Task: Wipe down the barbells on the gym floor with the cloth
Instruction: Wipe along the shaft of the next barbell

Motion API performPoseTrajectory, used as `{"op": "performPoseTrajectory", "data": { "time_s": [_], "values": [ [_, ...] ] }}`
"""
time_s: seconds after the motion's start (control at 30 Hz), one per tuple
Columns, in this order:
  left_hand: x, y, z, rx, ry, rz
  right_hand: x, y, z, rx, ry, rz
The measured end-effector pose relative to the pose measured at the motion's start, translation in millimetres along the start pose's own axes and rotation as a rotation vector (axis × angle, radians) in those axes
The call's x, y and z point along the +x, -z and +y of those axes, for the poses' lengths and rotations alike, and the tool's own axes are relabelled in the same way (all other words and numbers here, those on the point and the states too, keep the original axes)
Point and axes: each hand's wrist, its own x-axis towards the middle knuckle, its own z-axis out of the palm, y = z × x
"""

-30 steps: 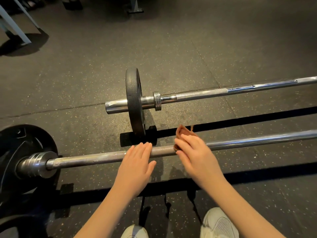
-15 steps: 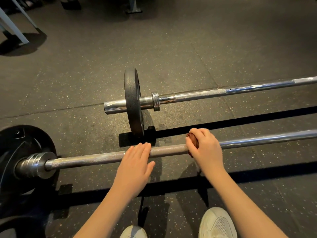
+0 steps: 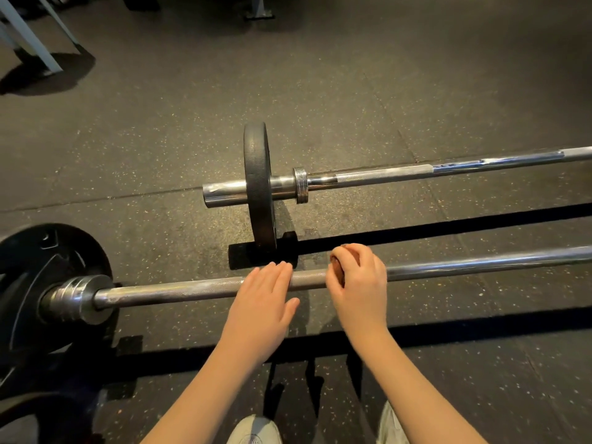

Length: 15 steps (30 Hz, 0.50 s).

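Two steel barbells lie on the dark rubber floor. The near barbell runs left to right in front of me, with a black plate on its left end. My right hand is wrapped around its shaft with a brown cloth bunched under the fingers; only a sliver of cloth shows. My left hand lies flat on the shaft just left of it, fingers together and extended, holding nothing. The far barbell lies parallel behind, with a thin black plate standing upright near its left end.
My two light shoes show at the bottom edge. A pale metal frame leg stands at the far left corner, and a dark equipment base sits at the top middle. Speckled rubber flooring spreads beyond the bars.
My right hand closed around the near bar with the cloth, slid right, then came back left toward my left hand. The left hand stayed flat on the bar.
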Motion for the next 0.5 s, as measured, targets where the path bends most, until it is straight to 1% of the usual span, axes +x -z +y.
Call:
{"op": "performPoseTrajectory", "data": {
  "time_s": [0.03, 0.1, 0.17, 0.2, 0.23, 0.33, 0.37, 0.43, 0.5],
  "values": [
    [0.0, -0.6, -1.5, 0.014, -0.006, -0.009, -2.4, -4.2, -9.9, 0.014, 0.035, -0.022],
    [-0.7, -1.8, -5.2, 0.031, -0.020, -0.018, -6.1, -9.4, -19.5, 0.035, 0.193, -0.082],
    [-2.4, 2.3, -5.6, 0.007, -0.021, -0.029, -3.0, -4.9, -11.1, 0.020, 0.340, -0.140],
    [-2.5, 4.9, -4.7, -0.008, -0.027, -0.022, 0.9, -0.9, -1.4, 0.009, 0.350, -0.147],
    [-2.3, 6.6, -4.2, -0.018, -0.033, -0.009, 5.3, 4.3, 9.4, -0.006, 0.304, -0.133],
    [-1.7, 8.5, -2.9, -0.020, -0.037, -0.001, 9.6, 14.2, 25.1, -0.036, 0.009, -0.033],
    [-2.2, 8.3, -2.8, -0.032, -0.033, -0.004, 6.6, 11.3, 20.1, -0.043, -0.027, -0.002],
    [-2.5, 8.6, -2.7, -0.034, -0.030, 0.001, -2.9, 0.7, -2.0, -0.024, 0.039, -0.029],
    [-2.6, 8.5, -3.3, -0.029, -0.037, -0.009, -8.8, -6.3, -18.4, 0.044, 0.184, -0.123]
  ]
}}
